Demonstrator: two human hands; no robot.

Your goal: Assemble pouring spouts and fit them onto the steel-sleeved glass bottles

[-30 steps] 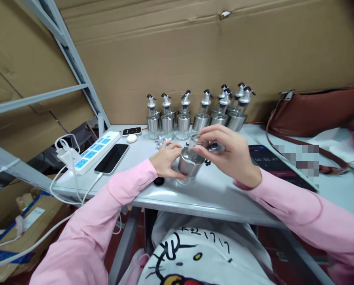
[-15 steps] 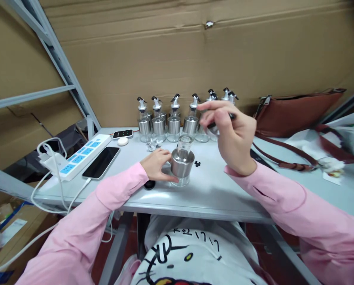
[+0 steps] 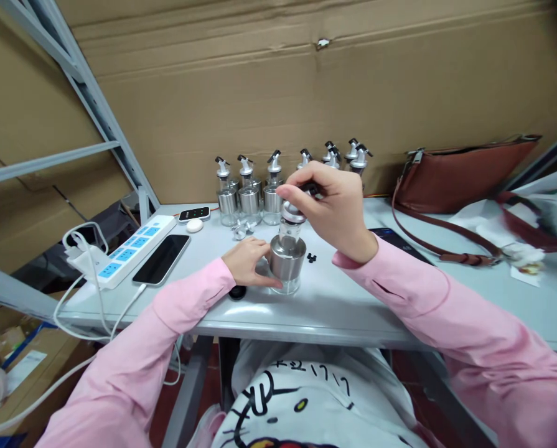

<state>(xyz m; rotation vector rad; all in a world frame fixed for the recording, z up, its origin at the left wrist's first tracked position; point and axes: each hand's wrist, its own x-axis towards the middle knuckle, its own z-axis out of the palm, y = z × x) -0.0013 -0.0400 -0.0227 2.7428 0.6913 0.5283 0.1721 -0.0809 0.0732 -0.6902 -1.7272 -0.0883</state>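
A glass oil bottle (image 3: 288,256) with a brushed steel sleeve stands upright near the front edge of the table. My left hand (image 3: 249,264) curves around its left side, thumb along the base. Over the bottle's neck, my right hand (image 3: 332,202) pinches a silver and black pourer top (image 3: 293,212), which sits at the mouth; whether it is seated cannot be told. Small black parts (image 3: 311,257) lie to the right of the bottle. Behind my left hand are loose silver pourer pieces (image 3: 243,229), and a round black cap (image 3: 237,292) lies near its wrist.
Several oil bottles with pourers (image 3: 249,198) line the back. At left are a power strip (image 3: 129,252), a phone (image 3: 162,259), a small device (image 3: 195,214) and a white round case (image 3: 195,225). A brown bag (image 3: 469,180) and a dark phone (image 3: 402,244) are at right.
My right hand has moved left and down, bringing the pourer top from the air onto the bottle's mouth. My left hand stays at the bottle.
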